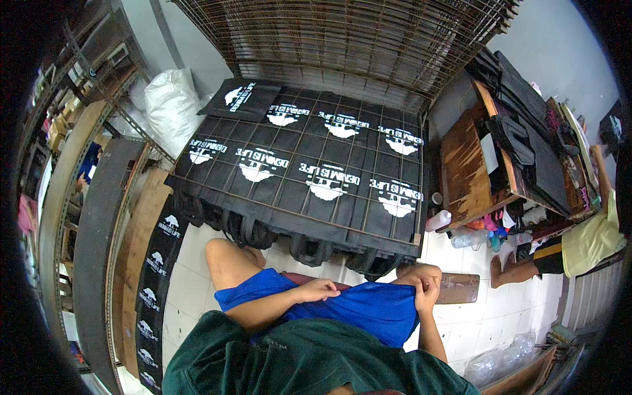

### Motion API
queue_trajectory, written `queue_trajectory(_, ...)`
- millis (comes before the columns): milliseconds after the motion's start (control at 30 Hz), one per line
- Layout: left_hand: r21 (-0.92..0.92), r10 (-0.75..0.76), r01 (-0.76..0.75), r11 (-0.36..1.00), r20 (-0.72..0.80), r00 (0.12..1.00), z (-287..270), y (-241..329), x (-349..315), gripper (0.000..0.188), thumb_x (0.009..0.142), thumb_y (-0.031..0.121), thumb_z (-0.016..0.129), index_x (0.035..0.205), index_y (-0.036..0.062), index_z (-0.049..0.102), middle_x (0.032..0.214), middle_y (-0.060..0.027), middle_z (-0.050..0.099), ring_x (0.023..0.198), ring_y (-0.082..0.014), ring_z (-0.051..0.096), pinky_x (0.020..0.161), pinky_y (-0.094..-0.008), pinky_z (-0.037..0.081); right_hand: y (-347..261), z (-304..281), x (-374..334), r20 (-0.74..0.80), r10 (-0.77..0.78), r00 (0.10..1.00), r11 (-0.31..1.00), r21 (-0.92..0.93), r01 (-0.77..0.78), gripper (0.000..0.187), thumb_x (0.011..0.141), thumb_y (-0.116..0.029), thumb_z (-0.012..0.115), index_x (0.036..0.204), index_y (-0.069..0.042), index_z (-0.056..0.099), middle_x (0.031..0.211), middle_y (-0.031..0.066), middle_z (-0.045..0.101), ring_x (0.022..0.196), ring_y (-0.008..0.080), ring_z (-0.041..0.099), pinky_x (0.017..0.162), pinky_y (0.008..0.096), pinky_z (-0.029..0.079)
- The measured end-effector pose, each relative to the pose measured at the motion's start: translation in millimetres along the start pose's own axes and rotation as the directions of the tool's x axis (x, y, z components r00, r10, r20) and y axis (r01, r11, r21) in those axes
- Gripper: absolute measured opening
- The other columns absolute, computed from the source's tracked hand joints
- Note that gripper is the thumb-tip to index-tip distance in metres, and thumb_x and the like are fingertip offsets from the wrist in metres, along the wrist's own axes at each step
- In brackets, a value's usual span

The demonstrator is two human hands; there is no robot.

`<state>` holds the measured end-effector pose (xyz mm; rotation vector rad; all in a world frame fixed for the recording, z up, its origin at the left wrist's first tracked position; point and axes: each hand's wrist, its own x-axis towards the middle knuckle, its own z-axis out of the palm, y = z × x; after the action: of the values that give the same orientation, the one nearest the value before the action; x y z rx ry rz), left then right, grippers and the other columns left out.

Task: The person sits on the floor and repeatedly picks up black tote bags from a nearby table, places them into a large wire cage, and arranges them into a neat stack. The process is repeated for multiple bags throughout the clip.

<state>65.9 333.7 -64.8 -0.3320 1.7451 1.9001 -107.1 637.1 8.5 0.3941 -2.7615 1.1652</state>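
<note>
I sit with both hands in my lap, over blue shorts [375, 309]. My left hand [318, 290] lies across the left thigh, its fingers pinched together at the cloth; whether anything is between them does not show. On the right knee rests my right hand [426, 282], fingers curled in beside the hem of the shorts, with nothing clearly visible in them. Ahead of my knees, black fabric bags [289, 197] with white prints lie in rows on a wire rack [316, 227]. Handles [253, 230] hang over its near edge. One more black printed piece [240, 99] lies at the far left corner.
Stacked wire racks [355, 39] lean over the far side. A wooden cabinet [474, 158] stands right, near another person [586, 243] in a yellow shirt. Metal shelving [62, 217] and a white sack [170, 105] are left. A plastic bottle [439, 220] stands beside the rack.
</note>
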Motion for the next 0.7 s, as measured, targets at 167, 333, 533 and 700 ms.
queue_trajectory(167, 0.036, -0.096, 0.096, 0.995, -0.003, 0.995, -2, 11, -3, 0.033, 0.085, 0.038, 0.061, 0.097, 0.0075, 0.058, 0.072, 0.0008, 0.055, 0.06, -0.0067, 0.048, 0.05, -0.022, 0.036, 6, 1, 1, -0.016, -0.004, 1.0, 1.0, 0.014, 0.004, 0.018, 0.072, -0.013, 0.064, 0.083, -0.001, 0.063, 0.078, 0.0134, 0.053, 0.075, 0.0285, 0.052, 0.068, 0.037, 0.042)
queue_trajectory(333, 0.007, -0.058, 0.058, 0.998, -0.046, 0.997, -5, 1, 4, 0.033, 0.083, 0.04, 0.063, 0.092, 0.0091, 0.058, 0.068, -0.0003, 0.054, 0.057, -0.0075, 0.047, 0.046, -0.0236, 0.033, 5, 1, 2, 0.01, 0.017, 1.0, 1.0, 0.021, -0.018, 0.018, 0.075, -0.008, 0.061, 0.09, 0.0, 0.063, 0.08, 0.0118, 0.053, 0.076, 0.0224, 0.052, 0.071, 0.0315, 0.044)
queue_trajectory(533, 0.023, -0.044, 0.045, 0.999, -0.032, 0.999, -8, 1, 5, 0.035, 0.082, 0.041, 0.063, 0.095, 0.0093, 0.058, 0.066, -0.0007, 0.054, 0.055, -0.0074, 0.046, 0.045, -0.0232, 0.033, 7, 4, 2, -0.003, -0.018, 1.0, 1.0, 0.025, 0.018, 0.017, 0.075, -0.008, 0.061, 0.09, -0.001, 0.063, 0.078, 0.0114, 0.052, 0.073, 0.0224, 0.051, 0.068, 0.0318, 0.043)
queue_trajectory(700, 0.012, -0.069, 0.07, 0.997, -0.043, 0.997, -9, 1, 0, 0.036, 0.082, 0.043, 0.063, 0.097, 0.0103, 0.057, 0.067, -0.0009, 0.055, 0.054, -0.0075, 0.046, 0.045, -0.0229, 0.033, 4, 3, 2, -0.024, -0.039, 0.999, 0.999, 0.034, 0.04, 0.017, 0.076, -0.012, 0.063, 0.089, 0.0, 0.063, 0.076, 0.0096, 0.051, 0.07, 0.0204, 0.049, 0.066, 0.0315, 0.042)
